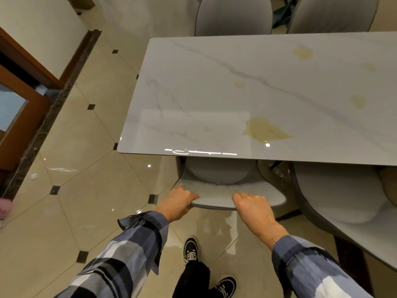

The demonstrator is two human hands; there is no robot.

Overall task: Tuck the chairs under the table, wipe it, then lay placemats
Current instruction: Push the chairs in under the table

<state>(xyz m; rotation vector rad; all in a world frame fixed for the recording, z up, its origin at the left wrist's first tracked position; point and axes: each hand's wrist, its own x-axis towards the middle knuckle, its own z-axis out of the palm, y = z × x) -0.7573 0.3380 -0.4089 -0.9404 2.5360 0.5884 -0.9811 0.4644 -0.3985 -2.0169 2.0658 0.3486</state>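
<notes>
A white marble-look table fills the upper right, with yellowish spill stains on its top. A grey padded chair stands at the table's near edge, its seat partly under the tabletop. My left hand grips the left part of the chair's backrest top. My right hand grips the same backrest further right. A second grey chair stands to the right, its seat also partly under the table. Two more grey chairs stand at the far side.
Glossy beige floor tiles with small black inlays lie to the left. A wall with a dark skirting and a wooden door frame runs along the far left. My feet in black sneakers stand just behind the chair.
</notes>
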